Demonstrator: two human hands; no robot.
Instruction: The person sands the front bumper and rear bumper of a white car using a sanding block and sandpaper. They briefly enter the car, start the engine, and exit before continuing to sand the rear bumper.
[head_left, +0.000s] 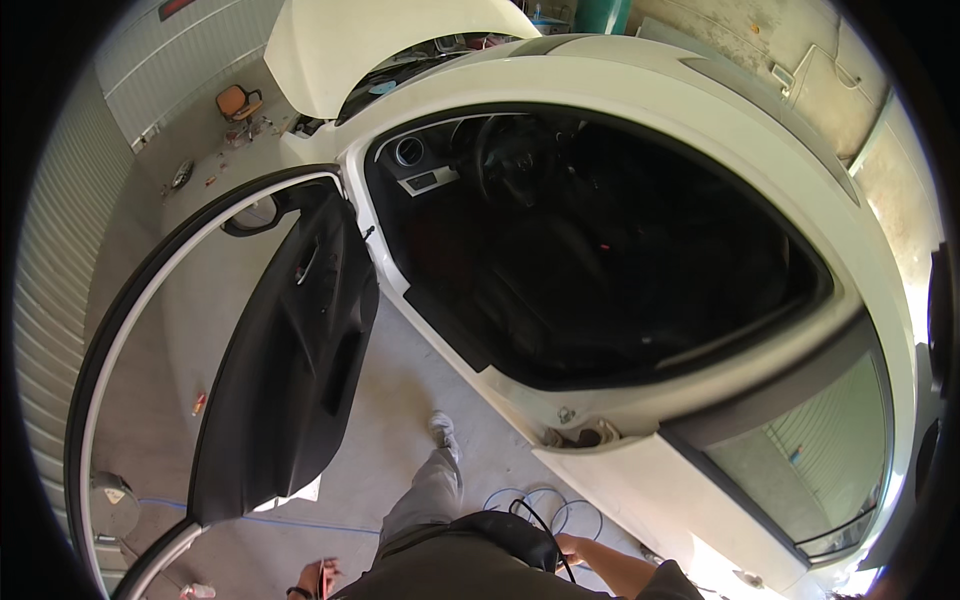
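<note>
My left hand (326, 574) hangs low at the bottom edge, below the open car door. Its fingers are curled, and a thin reddish edge shows at them, too small to name. My right hand (572, 550) is closed beside a black bag (515, 540) at my waist; a black strap (545, 527) loops down next to it. What the right fingers hold, if anything, is hidden. Ahead stands a white car (620, 75). Its front door (290, 350) is swung wide to the left, baring the dark seat (540, 275) and steering wheel (515, 160).
A blue hose (330, 526) runs across the floor and coils near my right side. The rear door (700, 500) is shut. The hood (400, 30) is raised. An orange chair (238, 103) stands far left near a corrugated wall (60, 330). A small red item (198, 404) lies beyond the door.
</note>
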